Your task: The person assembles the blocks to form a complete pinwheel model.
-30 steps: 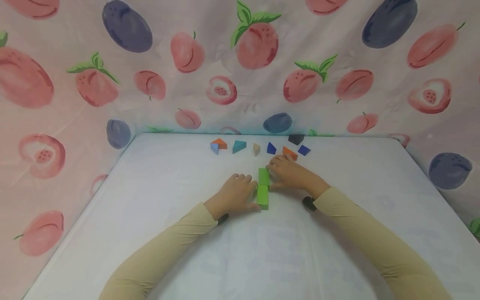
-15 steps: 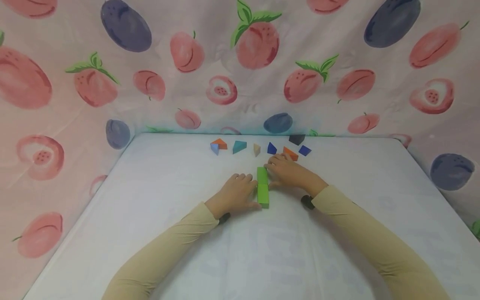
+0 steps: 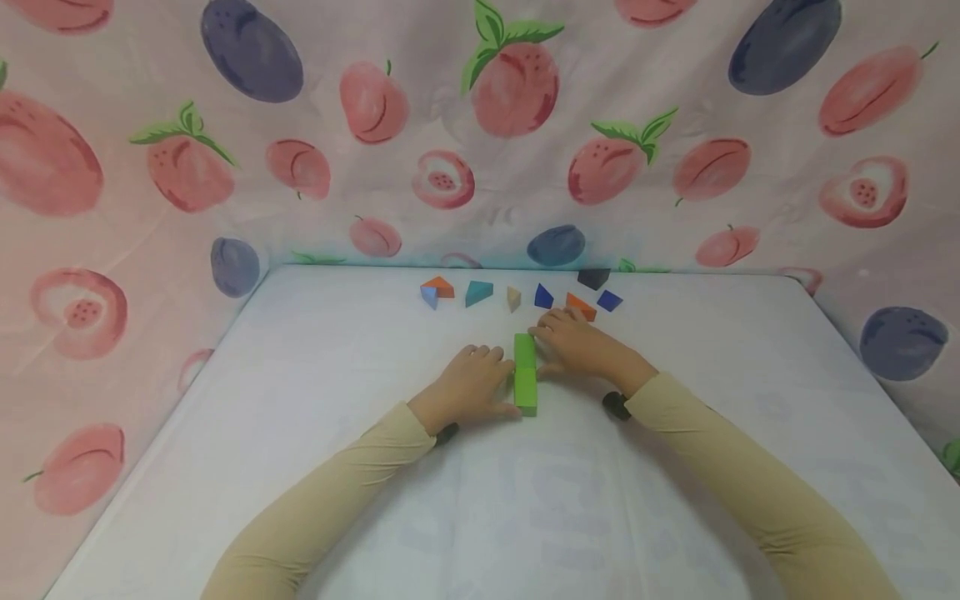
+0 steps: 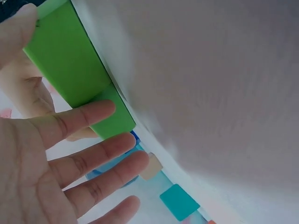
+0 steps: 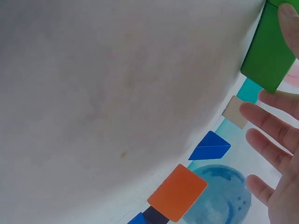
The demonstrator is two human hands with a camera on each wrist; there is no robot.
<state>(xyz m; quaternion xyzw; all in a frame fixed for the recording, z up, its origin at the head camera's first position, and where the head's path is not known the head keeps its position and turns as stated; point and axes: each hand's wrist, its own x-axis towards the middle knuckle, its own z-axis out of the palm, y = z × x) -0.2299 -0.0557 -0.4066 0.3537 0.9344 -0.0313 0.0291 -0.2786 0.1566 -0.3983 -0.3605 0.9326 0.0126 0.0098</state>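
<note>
Two green rectangular wooden blocks lie end to end in a straight line on the white table: a near green block (image 3: 526, 392) and a far green block (image 3: 525, 350). My left hand (image 3: 476, 383) is at their left side; its thumb (image 4: 21, 28) touches the near end, while the straight index finger lies against the side by the joint. On the other side is my right hand (image 3: 581, 343), its index finger at the far end and its thumb (image 5: 290, 23) against the side near the joint. The remaining fingers of both hands are spread.
Behind the hands runs a row of small blocks: an orange triangle (image 3: 441, 286), a light blue piece (image 3: 430, 297), a teal block (image 3: 478, 293), a beige piece (image 3: 513, 298), several blue and orange pieces, and a black block (image 3: 593, 278). A fruit-patterned cloth (image 3: 495, 192) hangs beyond the table.
The far green block has shifted slightly left, into line with the near one, as my right hand moved a little left. Over the last half second hardly anything has moved.
</note>
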